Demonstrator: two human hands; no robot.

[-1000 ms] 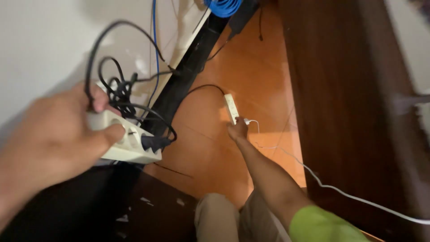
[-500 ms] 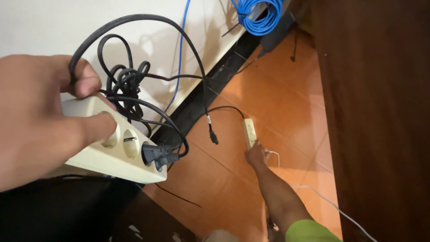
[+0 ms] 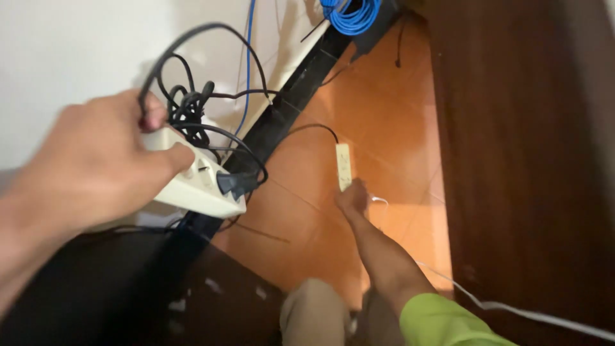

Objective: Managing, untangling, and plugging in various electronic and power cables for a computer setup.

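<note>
Gripping the cream power strip (image 3: 198, 182) in my left hand (image 3: 96, 170), I am pulling it back from the camera — its tangled black cable (image 3: 192, 112) trailing at 12 o'clock. At 3 o'clock, my right hand (image 3: 352, 198) is staying closed around the floor strip (image 3: 344, 165) and its white plug.

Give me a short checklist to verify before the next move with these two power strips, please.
1. Left hand grips cream power strip: ok.
2. Black plug seated in that strip: ok.
3. Black cables free of tangles: not ok, bunched at the thumb.
4. Right hand reaches floor power strip: ok, at its near end.
5. White cable plugged into it: cannot tell, hand hides it.
</note>
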